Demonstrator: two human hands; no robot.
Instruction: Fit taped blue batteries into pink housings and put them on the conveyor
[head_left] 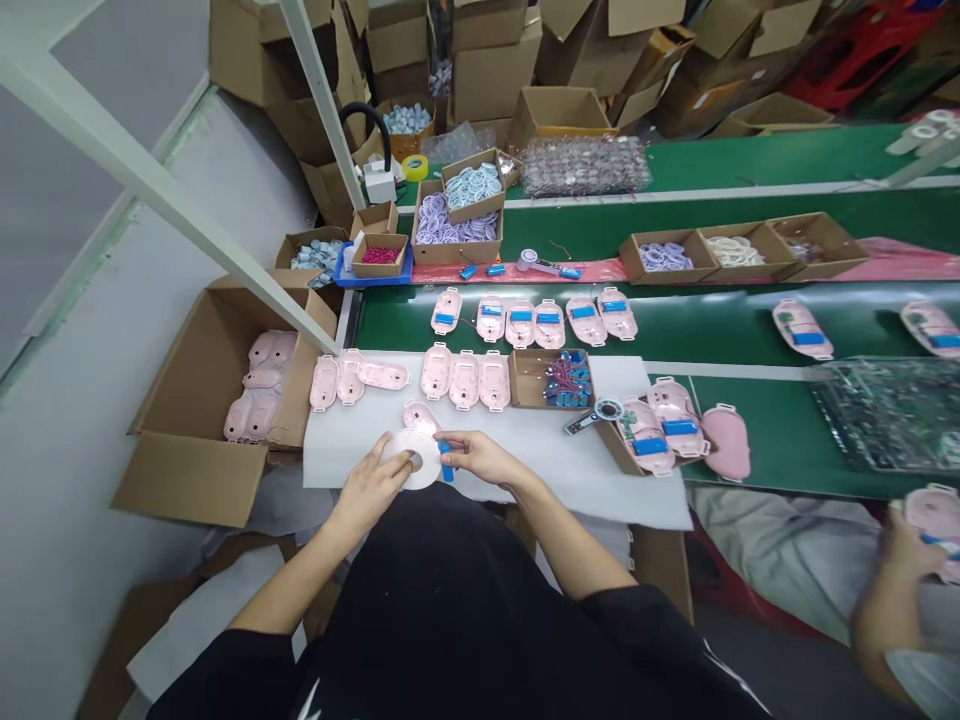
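My left hand [373,481] is wrapped round a white roll of tape [415,459], which it holds just above the white mat [525,470]. My right hand [480,456] pinches a small blue battery [445,462] right against the roll. A pink shell half [420,416] lies on the mat just behind the roll. More pink shells [465,378] stand in a row further back. A small open box of blue batteries with wires [564,379] sits to the right of them.
A carton of pink shells [259,385] stands at the left. Shells fitted with batteries [547,320] lie on the green conveyor [712,325]. Boxes of rings [454,215] are behind. Another person's hand [911,555] holds a shell at the right.
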